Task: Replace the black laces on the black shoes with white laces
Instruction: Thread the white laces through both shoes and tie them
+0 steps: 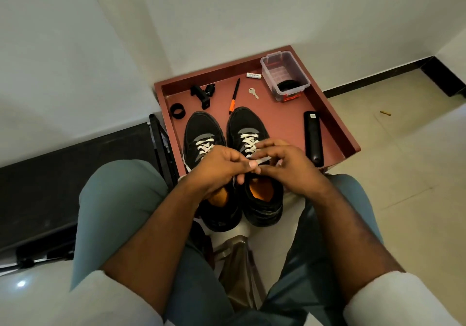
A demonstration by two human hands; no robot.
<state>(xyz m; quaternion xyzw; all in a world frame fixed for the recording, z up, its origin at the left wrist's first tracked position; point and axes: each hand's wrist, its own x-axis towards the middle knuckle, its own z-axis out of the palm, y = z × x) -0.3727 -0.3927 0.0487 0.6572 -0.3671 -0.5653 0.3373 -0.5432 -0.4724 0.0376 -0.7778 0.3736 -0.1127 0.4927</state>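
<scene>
Two black shoes stand side by side on a reddish-brown tray table [285, 121], toes pointing away from me. The left shoe [201, 129] and the right shoe [245, 124] both show white laces crossed through their lower eyelets. Orange insoles show in the shoe openings. My left hand [219, 166] pinches a white lace [263, 159] between thumb and fingers above the right shoe's tongue. My right hand [285, 160] has its fingers curled at the same lace end. The upper eyelets of both shoes are hidden by my hands.
On the tray lie a clear plastic box [285, 73] with a black coil inside, a key [253, 92], a black and orange pen [234, 96], a black clamp [203, 93], a black ring [178, 110], a black remote-like bar [313, 139] and a small white tube [253, 75]. My knees flank the tray.
</scene>
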